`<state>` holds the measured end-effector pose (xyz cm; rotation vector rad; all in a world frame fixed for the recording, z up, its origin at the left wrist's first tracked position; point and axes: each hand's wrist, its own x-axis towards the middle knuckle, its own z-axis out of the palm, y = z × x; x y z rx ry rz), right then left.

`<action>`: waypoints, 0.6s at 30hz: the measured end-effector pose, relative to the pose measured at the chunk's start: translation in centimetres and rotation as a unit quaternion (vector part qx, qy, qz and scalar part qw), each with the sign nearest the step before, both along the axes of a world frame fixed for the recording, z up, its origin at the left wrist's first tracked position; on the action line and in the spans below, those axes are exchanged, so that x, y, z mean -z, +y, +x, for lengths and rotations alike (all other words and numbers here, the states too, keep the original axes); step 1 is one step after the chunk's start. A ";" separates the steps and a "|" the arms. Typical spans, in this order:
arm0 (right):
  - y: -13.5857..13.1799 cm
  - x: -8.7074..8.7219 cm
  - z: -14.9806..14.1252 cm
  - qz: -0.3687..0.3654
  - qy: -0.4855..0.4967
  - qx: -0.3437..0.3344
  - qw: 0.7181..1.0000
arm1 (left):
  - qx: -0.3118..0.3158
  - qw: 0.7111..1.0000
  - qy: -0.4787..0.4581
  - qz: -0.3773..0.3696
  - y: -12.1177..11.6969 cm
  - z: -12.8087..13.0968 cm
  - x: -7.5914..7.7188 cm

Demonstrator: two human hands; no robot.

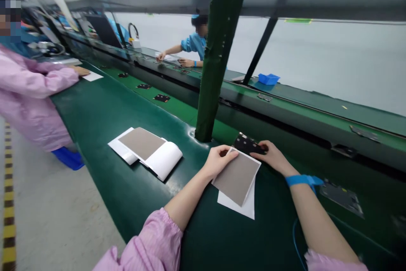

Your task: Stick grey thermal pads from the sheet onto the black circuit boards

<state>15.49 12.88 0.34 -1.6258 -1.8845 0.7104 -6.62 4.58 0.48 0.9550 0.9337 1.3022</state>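
Note:
My left hand [218, 159] pinches the top edge of a grey-brown sheet with a white border [237, 176], thumb on top. A white backing paper [237, 205] sticks out beneath that sheet, over the green bench. Just beyond, my right hand [273, 157] grips the right end of a thin black board [245, 143] with small pale parts on it. The board lies close to the sheet's far edge; whether they touch, I cannot tell. A blue band [303, 180] with a cord circles my right wrist.
Left on the green bench [104, 114] lies a stack of white papers with a grey-brown sheet [142, 142]. A green post [215, 59] rises ahead. Black boards [161, 98] rest along the belt. Co-workers sit at left [31, 85] and across [195, 47]. A blue bin [268, 79] stands beyond.

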 end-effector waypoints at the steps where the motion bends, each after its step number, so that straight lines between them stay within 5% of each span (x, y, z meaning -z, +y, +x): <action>1: -0.2 -0.3 0.2 -0.014 0.026 -0.008 1.000 | -0.016 1.000 -0.011 -0.003 0.0 0.0 -0.1; 4: -0.7 -2.2 1.5 -0.040 0.072 -0.016 0.996 | -0.060 0.997 -0.043 -0.013 0.3 -0.2 -0.1; 8: -1.2 -5.3 3.7 0.053 -0.069 0.068 0.994 | -0.080 0.994 -0.074 -0.029 0.5 -0.3 0.1; 11: -1.6 -6.0 3.4 0.065 -0.126 0.097 0.985 | -0.073 0.994 -0.075 -0.022 0.5 -0.3 0.2; 15: -2.8 -4.4 -0.2 0.016 0.040 -0.024 0.999 | -0.045 0.998 -0.043 0.002 0.2 -0.2 0.2; 18: -5.1 -2.7 -2.6 0.020 0.192 -0.091 0.977 | -0.027 1.000 -0.005 0.015 -0.4 0.1 0.2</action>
